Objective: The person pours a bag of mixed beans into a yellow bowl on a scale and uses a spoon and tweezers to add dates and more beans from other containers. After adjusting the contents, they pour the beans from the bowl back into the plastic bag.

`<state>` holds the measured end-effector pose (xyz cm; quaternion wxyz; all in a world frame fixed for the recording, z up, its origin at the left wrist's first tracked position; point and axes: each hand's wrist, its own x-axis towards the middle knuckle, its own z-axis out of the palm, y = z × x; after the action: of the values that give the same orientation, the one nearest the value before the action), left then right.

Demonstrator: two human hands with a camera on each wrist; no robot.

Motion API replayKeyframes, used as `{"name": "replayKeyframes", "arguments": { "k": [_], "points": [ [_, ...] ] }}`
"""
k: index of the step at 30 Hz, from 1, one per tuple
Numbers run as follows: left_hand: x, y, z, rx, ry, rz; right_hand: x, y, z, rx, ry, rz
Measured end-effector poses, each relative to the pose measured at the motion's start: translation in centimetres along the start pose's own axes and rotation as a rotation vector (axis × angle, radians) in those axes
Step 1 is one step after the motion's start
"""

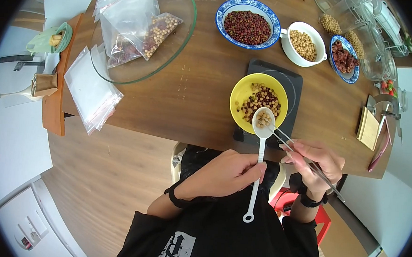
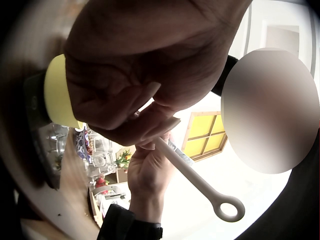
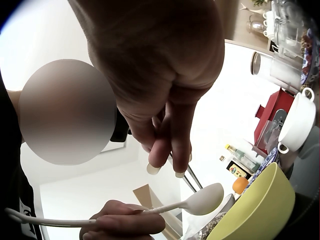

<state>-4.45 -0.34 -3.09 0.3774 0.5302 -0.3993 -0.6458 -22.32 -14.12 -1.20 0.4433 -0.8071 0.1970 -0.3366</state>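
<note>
My left hand [image 1: 229,173] grips the handle of a white spoon [image 1: 262,146], whose ring-ended handle points back toward my body. The spoon's bowl holds several pale beans and overlaps the near rim of a yellow bowl [image 1: 237,90]. Inside the yellow bowl lie mixed beans [image 1: 260,99], dark red and pale. With thumb and fingers my right hand [image 1: 320,163] pinches long metal tweezers [image 1: 286,143], their two thin prongs reaching to the beans in the spoon. In the right wrist view, the spoon [image 3: 205,200] is level beside the yellow bowl [image 3: 265,205].
A black hotplate [image 1: 292,87] lies under the yellow bowl. Behind stand a blue-patterned bowl [image 1: 224,8] of red beans, a white pot [image 1: 290,51] of pale beans and a smaller patterned bowl [image 1: 353,76]. At left, a glass dish [image 1: 172,61] holds bean bags near flat plastic bags [image 1: 92,87].
</note>
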Motion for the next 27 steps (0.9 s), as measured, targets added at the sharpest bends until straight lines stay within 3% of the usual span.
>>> {"name": "replayKeyframes", "arguments": {
  "k": [11, 20, 23, 27],
  "points": [
    [0.0, -0.5, 0.1, 0.016, 0.028, 0.057, 0.1, 0.1, 0.4, 0.118, 0.023, 0.067],
    [0.2, -1.3, -0.1, -0.085, 0.033, -0.025, -0.2, 0.7, -0.2, 0.205, 0.162, 0.030],
    [-0.1, -1.4, -0.2, -0.090, 0.048, -0.035, 0.4, 1.8, 0.7, 0.078, 0.197, 0.101],
    [-0.6, -1.9, -0.6, -0.108, 0.079, -0.050, 0.0, 2.7, 0.6, 0.180, 0.279, 0.146]
  ]
}}
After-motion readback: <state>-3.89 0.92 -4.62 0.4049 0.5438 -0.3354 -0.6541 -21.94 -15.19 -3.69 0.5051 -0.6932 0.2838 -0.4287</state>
